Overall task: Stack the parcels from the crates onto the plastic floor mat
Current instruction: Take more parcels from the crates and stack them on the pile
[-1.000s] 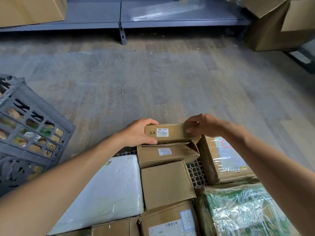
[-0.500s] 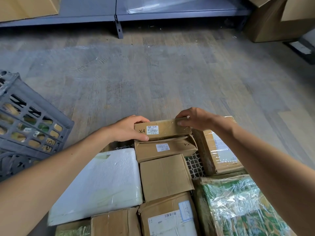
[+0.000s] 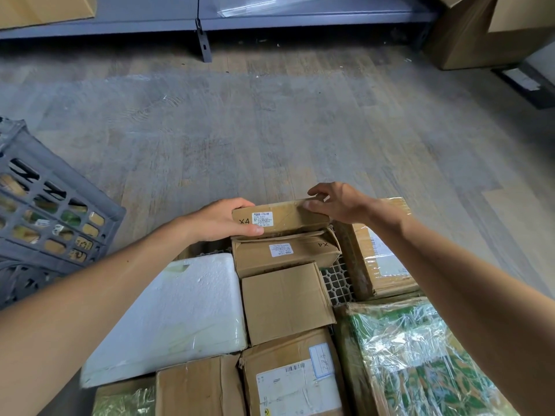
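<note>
Left hand (image 3: pixel 220 222) and right hand (image 3: pixel 345 205) clasp top box (image 3: pixel 288 219) ends; seat it flush on lower box (image 3: pixel 285 255) before releasing.

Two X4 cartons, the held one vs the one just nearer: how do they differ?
The held X4 carton is gripped by the left hand and right hand; the nearer X4 carton is in neither hand. The held one's X4 reads upright at its left end; the nearer one's is upside down at its right. The nearer one's top flap is crumpled; the held one's edges look straight. Both are brown cardboard with a white label.
</note>
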`<state>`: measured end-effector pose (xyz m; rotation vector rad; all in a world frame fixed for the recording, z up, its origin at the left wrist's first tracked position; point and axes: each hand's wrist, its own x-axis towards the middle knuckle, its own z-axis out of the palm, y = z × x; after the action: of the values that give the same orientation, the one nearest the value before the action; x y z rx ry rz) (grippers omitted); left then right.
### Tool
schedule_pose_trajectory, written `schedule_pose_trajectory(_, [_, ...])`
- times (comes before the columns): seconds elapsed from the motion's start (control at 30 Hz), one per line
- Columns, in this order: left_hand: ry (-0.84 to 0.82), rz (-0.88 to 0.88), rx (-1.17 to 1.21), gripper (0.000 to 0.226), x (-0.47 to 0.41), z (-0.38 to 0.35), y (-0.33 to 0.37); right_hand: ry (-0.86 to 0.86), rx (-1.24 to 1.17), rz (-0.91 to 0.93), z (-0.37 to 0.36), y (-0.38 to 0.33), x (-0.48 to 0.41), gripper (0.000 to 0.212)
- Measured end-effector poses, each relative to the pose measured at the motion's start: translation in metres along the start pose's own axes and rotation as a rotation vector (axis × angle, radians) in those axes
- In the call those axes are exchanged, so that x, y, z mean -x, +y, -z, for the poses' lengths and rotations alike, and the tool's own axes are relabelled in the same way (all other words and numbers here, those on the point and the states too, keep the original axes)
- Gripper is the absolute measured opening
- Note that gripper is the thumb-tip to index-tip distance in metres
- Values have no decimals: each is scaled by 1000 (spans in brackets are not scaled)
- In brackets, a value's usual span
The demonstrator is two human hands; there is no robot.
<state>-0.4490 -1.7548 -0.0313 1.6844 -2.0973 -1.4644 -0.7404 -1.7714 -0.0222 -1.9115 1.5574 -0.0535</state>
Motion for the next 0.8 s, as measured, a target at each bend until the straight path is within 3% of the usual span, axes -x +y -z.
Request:
schedule_pose_trajectory(0.13, [28, -3, -52, 79, 3, -2, 6, 21, 35, -33, 1, 0, 2, 55])
schedule_pose_trajectory(0.23, [44, -53, -193, 95, 8, -6, 12, 221, 82, -45, 2, -4, 2, 46])
schedule_pose_trajectory(0.33, [10, -131, -338, 105, 13, -15, 16, 343, -51, -130, 1, -14, 5, 42])
schedule_pose_trajectory(0.5, [-8, -136, -350, 113, 19, -21, 14, 84, -181, -299, -15, -30, 14, 67])
schedule_pose_trajectory(0.67, [11, -156, -339, 104, 18, -21, 15, -57, -382, -409, -17, -31, 18, 60])
schedule_pose_trajectory(0.8, [18, -128, -329, 92, 16, -16, 16, -56, -422, -437, -19, -27, 21, 57])
